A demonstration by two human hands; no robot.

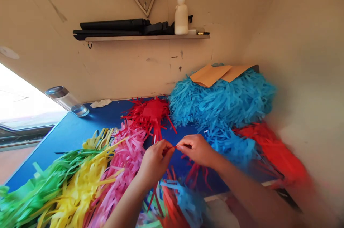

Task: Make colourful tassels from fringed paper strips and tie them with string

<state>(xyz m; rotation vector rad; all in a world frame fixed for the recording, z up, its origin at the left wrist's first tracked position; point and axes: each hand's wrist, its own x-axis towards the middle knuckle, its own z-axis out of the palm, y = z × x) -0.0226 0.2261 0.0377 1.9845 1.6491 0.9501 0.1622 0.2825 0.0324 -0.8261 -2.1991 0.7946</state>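
In the middle of the head view my left hand and my right hand meet fingertip to fingertip, both closed in a pinch. A thin red paper strip shows between them, and each hand has hold of it. Red fringe hangs below my right hand; whether it joins the strip is hidden. Just behind the hands lies a bunch of red fringed paper. Pink fringe is left of my left hand, while blue fringe spreads right of my right hand.
Yellow and green fringe cover the left of the blue table. A glass bottle stands at the back left. Brown paper pieces rest on a blue fringe heap. Above, a wall shelf carries a white squeeze bottle.
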